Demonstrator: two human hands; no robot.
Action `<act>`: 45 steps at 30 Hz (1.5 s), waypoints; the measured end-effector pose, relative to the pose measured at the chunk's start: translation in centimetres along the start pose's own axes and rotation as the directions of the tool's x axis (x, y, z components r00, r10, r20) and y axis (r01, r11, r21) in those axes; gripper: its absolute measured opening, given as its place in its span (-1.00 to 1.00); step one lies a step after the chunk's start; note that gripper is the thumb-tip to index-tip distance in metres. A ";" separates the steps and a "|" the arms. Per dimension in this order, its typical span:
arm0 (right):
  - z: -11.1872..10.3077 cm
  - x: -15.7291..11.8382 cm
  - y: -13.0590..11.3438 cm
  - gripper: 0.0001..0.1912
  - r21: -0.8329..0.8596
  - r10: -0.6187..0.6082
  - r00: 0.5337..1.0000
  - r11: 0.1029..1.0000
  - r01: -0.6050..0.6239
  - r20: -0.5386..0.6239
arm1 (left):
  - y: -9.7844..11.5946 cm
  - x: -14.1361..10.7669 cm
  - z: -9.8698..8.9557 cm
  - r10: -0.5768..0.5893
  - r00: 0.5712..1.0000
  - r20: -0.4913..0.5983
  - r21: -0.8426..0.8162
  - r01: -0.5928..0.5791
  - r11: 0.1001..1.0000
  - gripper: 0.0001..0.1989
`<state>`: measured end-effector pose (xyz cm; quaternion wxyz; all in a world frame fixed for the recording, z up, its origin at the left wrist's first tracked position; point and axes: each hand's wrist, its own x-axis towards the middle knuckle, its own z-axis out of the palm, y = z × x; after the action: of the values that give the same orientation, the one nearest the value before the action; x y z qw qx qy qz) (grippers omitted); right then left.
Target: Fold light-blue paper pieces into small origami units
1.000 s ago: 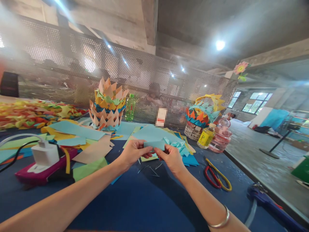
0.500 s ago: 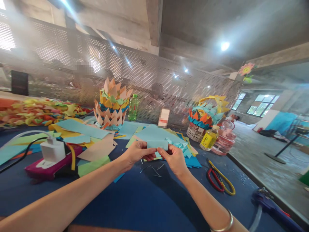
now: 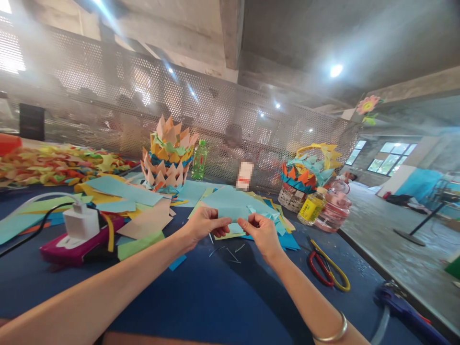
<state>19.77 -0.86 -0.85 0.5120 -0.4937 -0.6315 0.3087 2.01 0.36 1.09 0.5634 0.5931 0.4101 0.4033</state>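
Between my two hands is a light blue piece of paper (image 3: 233,211), held by its sides above the table. My left hand (image 3: 209,223) pinches its left side, thumb pointing inward. On the right side, my right hand (image 3: 259,233) grips it between thumb and fingers. Behind the piece lies a pile of light blue paper sheets (image 3: 226,195), close to it in colour, so its upper edge is hard to make out. Light blue folded paper pieces (image 3: 275,223) sit just beyond my right hand. Several thin wire-like bits (image 3: 232,254) lie below my hands.
Red-and-yellow-handled scissors (image 3: 328,268) and a blue glue gun (image 3: 398,302) lie at right. Bottles (image 3: 311,207) and a paper basket (image 3: 296,184) stand behind them. A tiered paper flower (image 3: 167,158) stands at back left, near a purple power strip (image 3: 81,247) with a white plug.
My thumbs have drawn slightly apart along the lower edge of the paper, and my right-hand fingers have shifted. The paper stays held in nearly the same place.
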 end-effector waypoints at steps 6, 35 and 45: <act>-0.2 0.0 0.0 -0.63 0.085 0.032 0.999 0.996 -0.034 0.021 | -0.5 0.6 -0.6 -0.036 0.999 0.005 -0.001 0.036 0.999 -0.70; -0.6 0.3 0.3 -0.73 0.142 0.069 0.990 0.986 -0.087 0.125 | -0.2 0.9 -1.4 0.033 0.999 -0.017 0.111 -0.031 0.993 -0.66; -0.9 0.8 1.1 -0.81 0.107 0.040 0.990 0.993 -0.055 0.138 | -0.5 1.4 -1.7 0.056 0.996 -0.070 0.166 -0.044 0.985 -0.67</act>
<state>20.96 0.15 -1.35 0.4870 -0.4571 -0.6350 0.3883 0.86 2.30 0.70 0.4868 0.6319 0.4478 0.4040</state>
